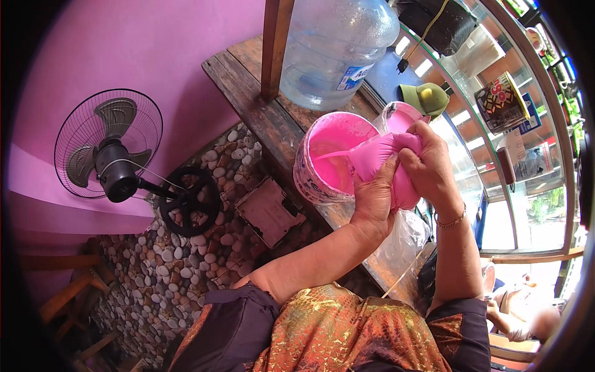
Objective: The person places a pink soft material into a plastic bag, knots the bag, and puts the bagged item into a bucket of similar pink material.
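Both my hands are closed on a bulging, soft bag [378, 155] full of something pink. My left hand [373, 195] grips its near lower side, and my right hand [431, 162] grips its upper right end. The bag tilts toward a bucket [322, 193], white with printed sides and with pink smeared inside. A thin pink stream [333, 154] runs from the bag's narrow left end into the bucket. Just behind the bag stands a smaller white container [396, 111] with pink contents, partly hidden by my right hand.
On the wooden table [245, 74] stand a large clear water bottle [334, 43] and a crumpled clear plastic bag [406, 235]. A green cap [424, 99] lies near a glass case [496, 161]. A standing fan [118, 149] is at the left. Another person [517, 310] is at the lower right.
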A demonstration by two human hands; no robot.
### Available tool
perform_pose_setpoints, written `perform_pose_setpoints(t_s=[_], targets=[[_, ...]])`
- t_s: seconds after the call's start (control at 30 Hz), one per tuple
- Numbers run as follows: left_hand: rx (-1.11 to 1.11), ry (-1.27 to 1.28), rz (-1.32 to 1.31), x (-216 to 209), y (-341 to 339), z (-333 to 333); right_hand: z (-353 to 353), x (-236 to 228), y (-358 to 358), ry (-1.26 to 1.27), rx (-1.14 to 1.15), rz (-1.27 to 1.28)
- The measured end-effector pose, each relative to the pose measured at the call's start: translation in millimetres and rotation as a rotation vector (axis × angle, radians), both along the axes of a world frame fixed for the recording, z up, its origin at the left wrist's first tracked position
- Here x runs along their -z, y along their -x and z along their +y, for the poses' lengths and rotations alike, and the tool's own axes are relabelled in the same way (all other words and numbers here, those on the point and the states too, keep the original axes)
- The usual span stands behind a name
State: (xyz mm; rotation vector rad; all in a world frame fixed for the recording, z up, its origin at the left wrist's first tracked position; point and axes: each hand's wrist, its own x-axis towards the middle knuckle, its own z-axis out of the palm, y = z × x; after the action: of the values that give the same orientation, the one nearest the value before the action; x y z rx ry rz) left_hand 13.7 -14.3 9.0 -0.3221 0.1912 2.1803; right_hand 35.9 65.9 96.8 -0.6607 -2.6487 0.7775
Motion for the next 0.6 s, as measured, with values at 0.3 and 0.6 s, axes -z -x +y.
perform_pose_setpoints(t_s=[0.3,0.6], targets=[[-0.025,0.033,0.009,-3.2,1.2,-1.8,-3.4,4.4,3.1,0.019,-0.037,0.084],[0.012,0.084,0.022,-10.1,2.1,-7.8,1.7,9.7,3.9,0.091,-0.017,0.063]])
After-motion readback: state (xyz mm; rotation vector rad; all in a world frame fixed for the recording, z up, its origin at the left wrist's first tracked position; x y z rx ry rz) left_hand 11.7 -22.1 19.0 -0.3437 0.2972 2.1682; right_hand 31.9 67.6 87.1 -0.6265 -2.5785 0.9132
